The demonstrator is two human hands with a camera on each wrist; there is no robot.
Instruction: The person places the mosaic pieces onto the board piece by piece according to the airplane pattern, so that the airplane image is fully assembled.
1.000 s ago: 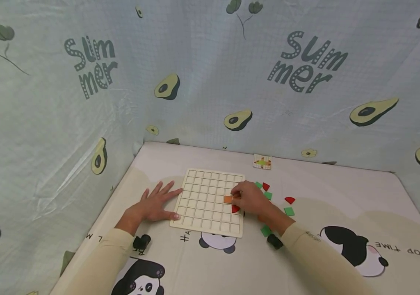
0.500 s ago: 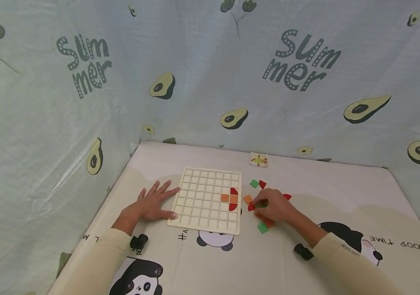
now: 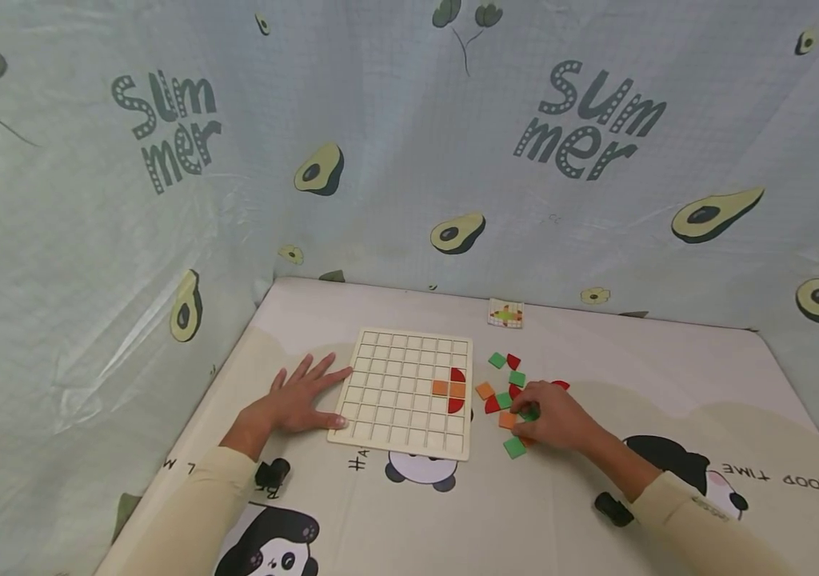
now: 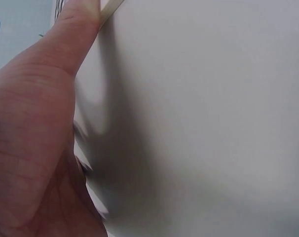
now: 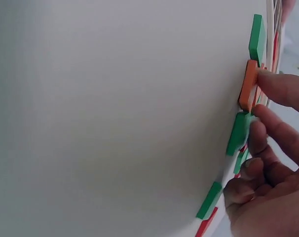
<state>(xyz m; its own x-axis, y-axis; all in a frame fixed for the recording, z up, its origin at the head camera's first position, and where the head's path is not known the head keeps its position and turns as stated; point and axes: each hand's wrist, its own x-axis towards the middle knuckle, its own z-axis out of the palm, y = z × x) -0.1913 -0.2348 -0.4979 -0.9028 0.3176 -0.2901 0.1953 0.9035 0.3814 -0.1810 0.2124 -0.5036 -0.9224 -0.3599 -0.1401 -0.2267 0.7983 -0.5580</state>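
My left hand (image 3: 297,402) lies spread on the table at the left of a square wooden grid board (image 3: 398,392); its thumb and index finger touch the board's edge. In the left wrist view, the thumb (image 4: 73,39) reaches the board's edge. Two orange tiles (image 3: 457,390) and two red rounded tiles (image 3: 456,406) sit in cells at the board's right side. My right hand (image 3: 557,416) is over the loose tiles right of the board. Its thumb and index finger pinch the sides of an orange square tile (image 3: 506,420), its other fingers curled. A green tile (image 3: 530,414) lies partly under this hand.
Several loose green tiles (image 3: 514,448) and red tiles (image 3: 513,362) lie around the right hand. A small pattern card (image 3: 506,314) is at the table's back edge. Printed cloth walls (image 3: 381,120) stand behind and to the left.
The right hand has left the board, where an orange tile now sits between the red ones, and moved right to the loose tiles, spreading them. The left hand stays by the board.
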